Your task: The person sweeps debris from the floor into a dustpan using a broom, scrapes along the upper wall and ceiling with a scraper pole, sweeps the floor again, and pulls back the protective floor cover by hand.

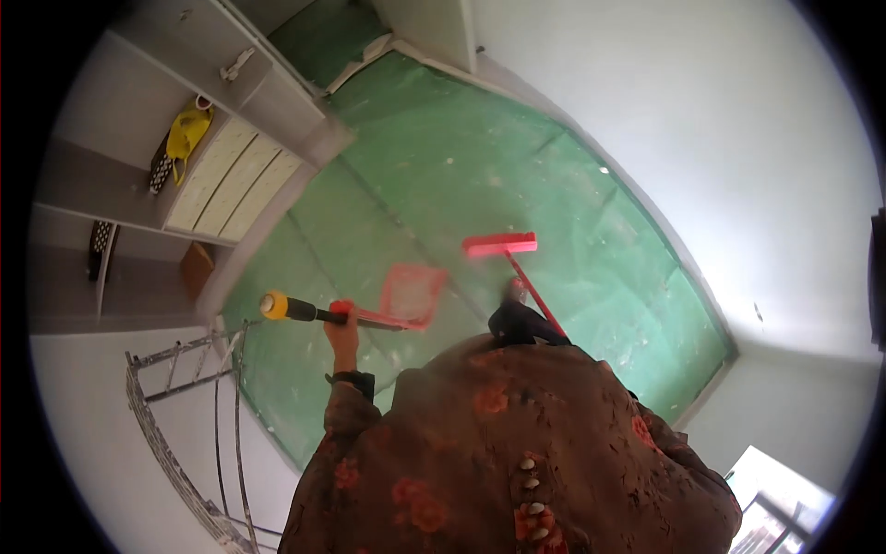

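- Covering the floor, green sheeting (461, 166) lies beneath the tools.
- Red broom (499, 244): head forward of the body, pole running back to the floral top (517, 425); the right hand is hidden, so its grip cannot be told.
- Red dustpan (413, 295): left of the broom, apart from it, blurred.
- Black-and-yellow handle (300, 309): jutting out left of the fist.
- Left hand (343, 338): grip closed around the dustpan's handle.

Floor sheeting (443, 138) is showing creased, faintly glossy plastic; broom head (499, 245) and dustpan (411, 294) are showing plastic. Near floral shirt (554, 406) is showing matt cloth. Right wall (692, 138) is looking smooth, matt; left ladder (171, 462), rough.
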A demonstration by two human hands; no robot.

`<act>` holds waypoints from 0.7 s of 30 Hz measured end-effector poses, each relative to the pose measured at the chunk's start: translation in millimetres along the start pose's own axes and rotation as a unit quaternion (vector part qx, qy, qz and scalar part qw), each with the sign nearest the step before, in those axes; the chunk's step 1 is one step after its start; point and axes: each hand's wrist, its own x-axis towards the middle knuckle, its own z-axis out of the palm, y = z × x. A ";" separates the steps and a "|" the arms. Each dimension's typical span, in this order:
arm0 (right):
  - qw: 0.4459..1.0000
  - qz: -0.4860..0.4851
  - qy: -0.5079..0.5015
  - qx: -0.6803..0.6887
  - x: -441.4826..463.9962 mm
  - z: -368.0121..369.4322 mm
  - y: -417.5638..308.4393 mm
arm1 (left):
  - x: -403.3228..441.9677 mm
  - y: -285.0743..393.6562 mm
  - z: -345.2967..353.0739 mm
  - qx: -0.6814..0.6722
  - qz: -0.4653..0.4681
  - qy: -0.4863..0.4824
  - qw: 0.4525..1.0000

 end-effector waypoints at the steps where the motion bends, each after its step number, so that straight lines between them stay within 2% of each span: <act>1: 1.000 -0.009 0.011 0.007 19.4 -5.0 12.4 | 4.2 5.9 -0.9 0.012 -0.024 0.019 0.999; 2: 0.999 -0.022 0.023 0.015 42.8 -18.6 -12.0 | 11.6 10.7 7.2 0.023 -0.043 0.041 0.998; 3: 0.942 0.275 -0.025 0.193 80.1 -48.3 -43.2 | 17.5 5.3 6.2 0.020 -0.055 0.059 0.997; 4: 0.987 0.016 -0.068 -0.144 115.3 -58.7 6.2 | 25.4 12.3 9.5 0.047 -0.016 0.070 0.996; 5: 0.978 -0.004 -0.080 -0.195 133.6 -75.4 -28.2 | 33.1 21.9 12.0 0.052 -0.030 0.079 0.995; 6: 0.965 -0.024 -0.095 -0.245 146.0 -94.1 -100.6 | 36.2 29.3 13.5 0.058 -0.046 0.088 0.993; 8: 0.970 0.113 -0.131 -0.168 175.6 -112.8 -199.0 | 43.9 25.9 13.3 0.063 -0.056 0.113 0.990; 9: 0.966 0.185 -0.139 -0.112 196.6 -117.3 -210.9 | 55.4 24.4 13.2 0.062 -0.056 0.126 0.988; 17: 0.979 0.126 -0.118 -0.112 361.3 -111.7 -306.5 | 144.4 -11.0 30.5 0.051 -0.059 0.143 0.987; 21: 0.982 0.110 -0.107 -0.109 426.6 -103.9 -362.1 | 212.0 -38.3 45.3 0.022 -0.103 0.169 0.980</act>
